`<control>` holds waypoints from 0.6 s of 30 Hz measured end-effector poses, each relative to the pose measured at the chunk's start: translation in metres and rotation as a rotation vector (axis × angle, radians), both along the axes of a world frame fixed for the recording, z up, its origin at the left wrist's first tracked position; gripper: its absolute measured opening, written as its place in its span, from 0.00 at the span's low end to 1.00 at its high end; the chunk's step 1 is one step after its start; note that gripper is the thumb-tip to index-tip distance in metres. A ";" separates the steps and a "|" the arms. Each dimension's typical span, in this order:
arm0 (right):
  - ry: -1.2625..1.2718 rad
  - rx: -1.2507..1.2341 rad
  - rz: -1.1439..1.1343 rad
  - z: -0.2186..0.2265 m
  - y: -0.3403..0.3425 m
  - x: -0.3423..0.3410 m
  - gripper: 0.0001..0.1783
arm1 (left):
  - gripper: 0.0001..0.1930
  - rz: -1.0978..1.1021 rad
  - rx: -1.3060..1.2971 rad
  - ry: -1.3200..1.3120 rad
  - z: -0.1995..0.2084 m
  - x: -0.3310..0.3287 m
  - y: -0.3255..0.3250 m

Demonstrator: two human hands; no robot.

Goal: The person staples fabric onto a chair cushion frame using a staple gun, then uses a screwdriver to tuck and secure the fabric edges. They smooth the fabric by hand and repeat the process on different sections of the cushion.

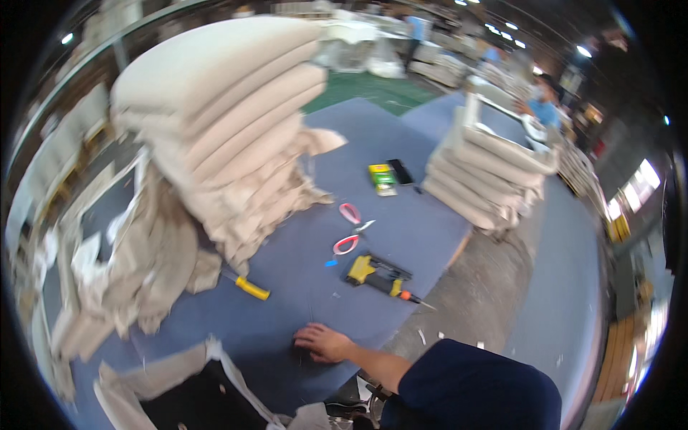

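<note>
My right hand (322, 342) rests palm down on the blue-grey tabletop (380, 136), fingers stretched out and nothing visible in them. Its arm, in a navy sleeve, comes in from the lower right. My left hand is out of view. Close by, at lower left, lies a beige-edged upholstered piece (154, 380) with a dark underside. Beyond the hand are a yellow and black staple gun (376, 275) with an orange fitting, scissors (351, 239) with red handles, and a yellow-handled tool (252, 288) whose tip is partly hidden by fabric.
Tall piles of beige padded pieces stand at left (229, 107) and right (480, 172). A loosely covered piece (143, 265) leans at left. Farther back lie a green and yellow box (383, 180) and a black phone-like object (400, 171). A person in blue (546, 107) is beyond the right pile.
</note>
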State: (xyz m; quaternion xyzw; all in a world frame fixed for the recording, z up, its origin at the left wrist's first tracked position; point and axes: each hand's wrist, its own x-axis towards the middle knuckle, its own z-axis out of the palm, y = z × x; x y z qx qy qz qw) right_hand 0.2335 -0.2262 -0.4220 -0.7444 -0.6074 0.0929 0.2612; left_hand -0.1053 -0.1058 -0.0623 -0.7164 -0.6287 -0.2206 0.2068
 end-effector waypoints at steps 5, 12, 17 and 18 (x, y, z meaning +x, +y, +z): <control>-0.148 0.066 0.074 0.029 0.008 -0.026 0.30 | 0.41 0.131 0.093 -0.456 -0.044 -0.063 -0.073; 0.562 0.407 0.042 -0.008 0.038 0.003 0.23 | 0.47 -0.087 0.113 -0.367 -0.093 -0.107 -0.214; 0.790 0.748 0.520 0.135 0.052 -0.088 0.22 | 0.51 -0.369 0.077 -0.538 -0.137 -0.117 -0.300; 0.770 0.785 0.575 0.162 0.032 -0.107 0.21 | 0.51 -0.375 0.099 -0.553 -0.148 -0.115 -0.306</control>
